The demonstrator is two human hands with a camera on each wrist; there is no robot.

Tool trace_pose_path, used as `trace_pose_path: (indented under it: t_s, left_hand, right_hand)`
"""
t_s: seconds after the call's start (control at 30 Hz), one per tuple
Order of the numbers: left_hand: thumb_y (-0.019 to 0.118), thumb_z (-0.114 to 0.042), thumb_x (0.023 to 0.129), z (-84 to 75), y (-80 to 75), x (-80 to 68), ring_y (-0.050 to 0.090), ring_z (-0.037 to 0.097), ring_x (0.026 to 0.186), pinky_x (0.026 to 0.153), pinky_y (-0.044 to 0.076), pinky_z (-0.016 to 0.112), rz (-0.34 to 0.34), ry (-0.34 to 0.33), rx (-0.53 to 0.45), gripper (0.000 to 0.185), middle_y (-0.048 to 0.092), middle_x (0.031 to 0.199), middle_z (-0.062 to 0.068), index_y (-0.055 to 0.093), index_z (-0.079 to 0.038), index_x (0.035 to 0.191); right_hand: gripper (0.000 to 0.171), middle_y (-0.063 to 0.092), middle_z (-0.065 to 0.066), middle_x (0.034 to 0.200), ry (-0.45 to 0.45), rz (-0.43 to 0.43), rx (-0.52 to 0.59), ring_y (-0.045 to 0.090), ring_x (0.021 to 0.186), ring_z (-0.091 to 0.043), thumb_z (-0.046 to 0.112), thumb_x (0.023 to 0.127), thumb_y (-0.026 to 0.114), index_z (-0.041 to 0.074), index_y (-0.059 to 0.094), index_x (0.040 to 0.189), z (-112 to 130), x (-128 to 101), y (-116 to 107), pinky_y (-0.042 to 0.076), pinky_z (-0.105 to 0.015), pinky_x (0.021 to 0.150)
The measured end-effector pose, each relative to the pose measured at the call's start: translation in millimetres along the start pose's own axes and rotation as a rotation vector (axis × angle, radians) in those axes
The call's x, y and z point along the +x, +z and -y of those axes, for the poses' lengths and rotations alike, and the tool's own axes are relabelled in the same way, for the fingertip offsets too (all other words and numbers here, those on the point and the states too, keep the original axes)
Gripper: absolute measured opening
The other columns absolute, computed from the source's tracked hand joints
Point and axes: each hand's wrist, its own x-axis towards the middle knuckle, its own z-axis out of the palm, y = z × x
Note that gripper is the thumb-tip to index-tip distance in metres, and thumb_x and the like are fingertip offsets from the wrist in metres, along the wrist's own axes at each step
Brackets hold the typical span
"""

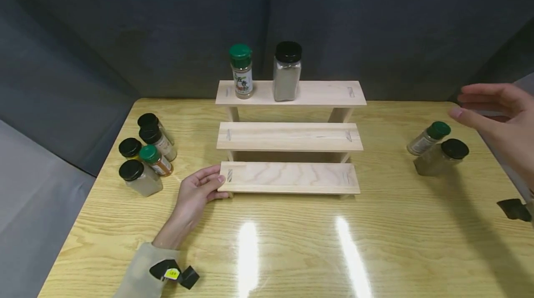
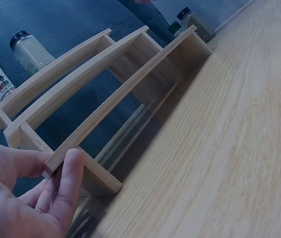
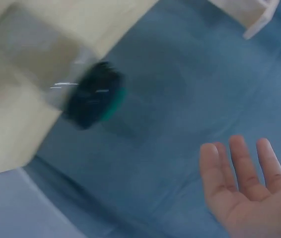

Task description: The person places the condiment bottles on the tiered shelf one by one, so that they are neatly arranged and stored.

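Observation:
A three-step wooden rack stands in the middle of the table. My left hand grips the left end of its lowest board, thumb on top and fingers below, as the left wrist view also shows. On the top board are a green-capped spice bottle and a black-capped clear jar. At the far right my right hand hovers with extended fingers, holding nothing. Nearest to it are a green-capped bottle and a black-capped jar, blurred in the right wrist view.
Left of the rack several spice jars stand in a tight cluster, with black and green caps. Dark cloth hangs behind the wooden table. Grey fabric lies beyond its left edge.

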Motion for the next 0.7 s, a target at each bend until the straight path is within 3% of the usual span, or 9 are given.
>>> trace_pose_path:
  t_s: [0.2, 0.37, 0.53, 0.7]
  left_hand:
    - [0.062, 0.011, 0.107, 1.3, 0.4, -0.1, 0.073, 0.014, 0.082, 0.079, 0.068, 0.031, 0.004, 0.005, -0.011, 0.039, 0.067, 0.103, 0.009, 0.055, 0.017, 0.145]
    - [0.062, 0.010, 0.107, 0.9, 0.7, 0.1, 0.074, 0.015, 0.083, 0.080, 0.068, 0.031, -0.004, -0.002, -0.007, 0.038, 0.067, 0.104, 0.010, 0.056, 0.015, 0.145]
    - [0.061, 0.010, 0.108, 0.9, -0.3, 0.5, 0.075, 0.015, 0.085, 0.081, 0.068, 0.032, 0.000, 0.004, 0.011, 0.038, 0.068, 0.107, 0.012, 0.056, 0.015, 0.145]
    - [0.061, 0.009, 0.108, 2.0, -1.2, 1.0, 0.075, 0.015, 0.088, 0.082, 0.068, 0.031, 0.013, 0.021, 0.024, 0.038, 0.069, 0.111, 0.015, 0.056, 0.015, 0.145]
  right_hand:
    - [0.045, 0.063, 0.028, 0.119, 0.048, 0.006, 0.089, 0.056, 0.107, 0.008, 0.003, 0.103, 0.076, 0.029, 0.068, 0.140, -39.6, -11.0, -5.2, 0.040, -0.001, 0.087]
    - [0.048, 0.059, 0.031, 0.118, 0.041, 0.001, 0.078, 0.054, 0.106, 0.010, 0.002, 0.103, 0.074, 0.038, 0.066, 0.134, -59.3, -16.8, -5.0, 0.039, 0.000, 0.085]
    - [0.050, 0.052, 0.035, 0.118, 0.095, 0.008, 0.015, 0.047, 0.107, 0.012, 0.009, 0.106, 0.072, 0.048, 0.058, 0.135, -73.4, -25.3, -1.6, 0.037, 0.000, 0.087]
    - [0.049, 0.048, 0.035, 0.122, 0.138, 0.021, -0.008, 0.045, 0.109, 0.011, 0.015, 0.108, 0.071, 0.045, 0.055, 0.142, -86.1, -32.9, 3.8, 0.037, -0.002, 0.092]
